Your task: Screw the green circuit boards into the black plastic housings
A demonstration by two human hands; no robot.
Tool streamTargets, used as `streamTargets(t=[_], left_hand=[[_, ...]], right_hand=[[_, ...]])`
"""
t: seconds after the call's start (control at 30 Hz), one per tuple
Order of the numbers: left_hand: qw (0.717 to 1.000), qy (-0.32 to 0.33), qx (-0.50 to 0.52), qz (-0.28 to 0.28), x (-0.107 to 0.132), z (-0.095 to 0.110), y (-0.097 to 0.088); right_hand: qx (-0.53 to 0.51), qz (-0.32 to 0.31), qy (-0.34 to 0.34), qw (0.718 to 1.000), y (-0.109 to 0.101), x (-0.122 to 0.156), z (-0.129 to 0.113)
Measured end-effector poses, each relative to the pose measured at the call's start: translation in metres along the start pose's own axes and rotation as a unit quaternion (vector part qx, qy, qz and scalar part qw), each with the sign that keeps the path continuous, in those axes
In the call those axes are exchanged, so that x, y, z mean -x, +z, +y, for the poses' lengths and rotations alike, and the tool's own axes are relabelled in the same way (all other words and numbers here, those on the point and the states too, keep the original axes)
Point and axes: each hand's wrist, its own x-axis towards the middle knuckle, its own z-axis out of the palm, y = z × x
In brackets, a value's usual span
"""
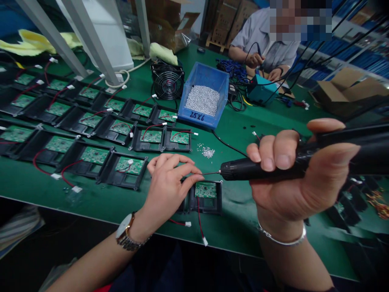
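At six o'clock on the green table [100, 202], left hand [170, 186] pinches a tiny screw at the driver tip, seating it; right hand [300, 178] wraps the electric screwdriver [261, 169] level, above the housed board [206, 190].

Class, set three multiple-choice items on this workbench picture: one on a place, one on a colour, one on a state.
1. Where is the loose pile of screws?
A. on the green table, before the blue bin
B. inside the fan
C. on the cardboard box

2. What colour is the electric screwdriver?
A. yellow
B. black
C. white

3. How is the right hand?
A. flat on the table
B. closed round the screwdriver
C. open in the air

Answers: 1 A, the pile lies just before the bin. 2 B, its barrel is black. 3 B, the fingers wrap the barrel.
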Motion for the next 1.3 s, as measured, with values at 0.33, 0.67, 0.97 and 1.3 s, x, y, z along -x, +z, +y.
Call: streamTargets(t=[0.33,0.67,0.97,1.3], left_hand=[[0.998,0.053,0.024,-0.019,0.007,-0.007,0.001],[0.989,0.001,-0.096,-0.111,0.029,0.002,0.023],[0.991,0.004,-0.103,-0.089,0.030,0.006,0.027],[0.991,-0.012,-0.103,-0.087,0.029,0.006,0.032]], right_hand=[[-0.010,-0.006,0.003,1.000,0.002,0.002,-0.006],[0.036,-0.058,-0.004,0.998,-0.008,0.037,0.015],[0.051,-0.100,0.002,0.994,-0.009,0.046,0.029],[0.057,-0.168,0.010,0.984,-0.014,0.059,0.034]])
